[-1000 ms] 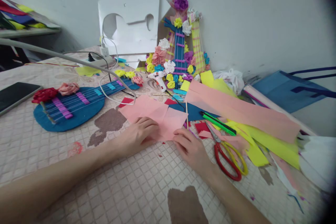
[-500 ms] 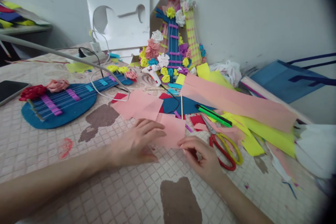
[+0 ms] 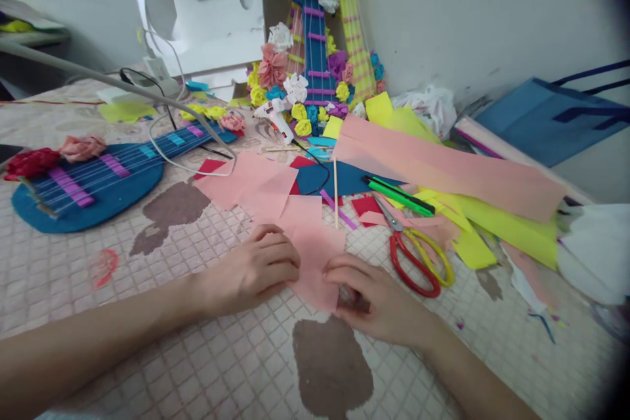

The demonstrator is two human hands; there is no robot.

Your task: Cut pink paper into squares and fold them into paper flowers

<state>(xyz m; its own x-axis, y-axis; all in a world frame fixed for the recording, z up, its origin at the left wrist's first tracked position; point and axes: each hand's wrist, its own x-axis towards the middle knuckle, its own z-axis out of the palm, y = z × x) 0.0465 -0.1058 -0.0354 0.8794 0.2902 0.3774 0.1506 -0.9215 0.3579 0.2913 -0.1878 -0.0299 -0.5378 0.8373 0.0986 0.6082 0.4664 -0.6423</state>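
Between my hands is a square of pink paper (image 3: 317, 259), tilted a little over the tabletop. My left hand (image 3: 258, 269) has its curled fingers closed at the sheet's left edge; the fingertips are partly hidden. On the right edge, my right hand (image 3: 371, 295) pinches the same sheet between thumb and fingers. More pink squares (image 3: 253, 177) lie overlapping just beyond it. Scissors (image 3: 418, 269) with one red and one yellow handle loop rest right of my right hand. Behind them lies a green utility knife (image 3: 401, 197), with a thin wooden stick (image 3: 336, 193) to its left.
A blue toy guitar with strings (image 3: 108, 177) lies at left, under a looping white cable (image 3: 152, 138). A white glue gun (image 3: 275, 119) stands at the back. Decorated guitars (image 3: 315, 46) lean on the wall. Pink and yellow strips (image 3: 453, 164) cover the right side.
A pink square has come away from the pile toward me, and both hands now hold its edges. My left hand's fingers have curled in. The view has shifted slightly.
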